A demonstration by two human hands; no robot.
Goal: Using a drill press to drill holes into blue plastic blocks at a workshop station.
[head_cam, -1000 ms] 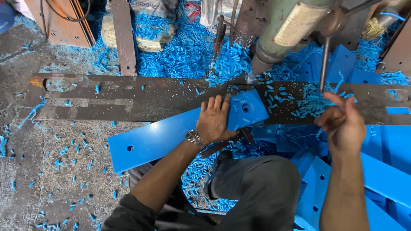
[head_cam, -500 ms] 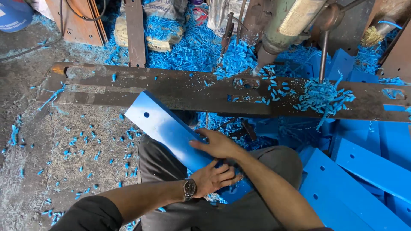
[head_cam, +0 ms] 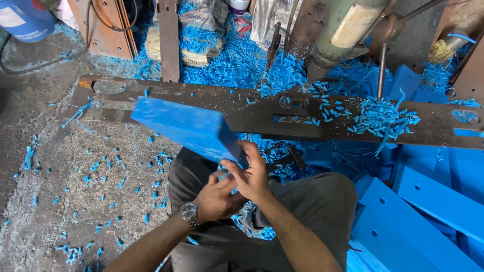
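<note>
Tilting up and away from the person's lap, the blue plastic bar (head_cam: 186, 127) has its near end held between both hands, its far end raised over the dark steel beam (head_cam: 242, 108). The right hand (head_cam: 250, 174) wraps the bar's near end, grip narrow and closed on it. The left hand (head_cam: 216, 197), wearing a wristwatch (head_cam: 190, 214), presses against the same end from below, fingers curled on it. Beyond the bar, blue shavings (head_cam: 383, 116) litter the beam, under a green machine column (head_cam: 348, 27). Right of the bar, more drilled blue bars (head_cam: 433, 201) lie stacked.
</note>
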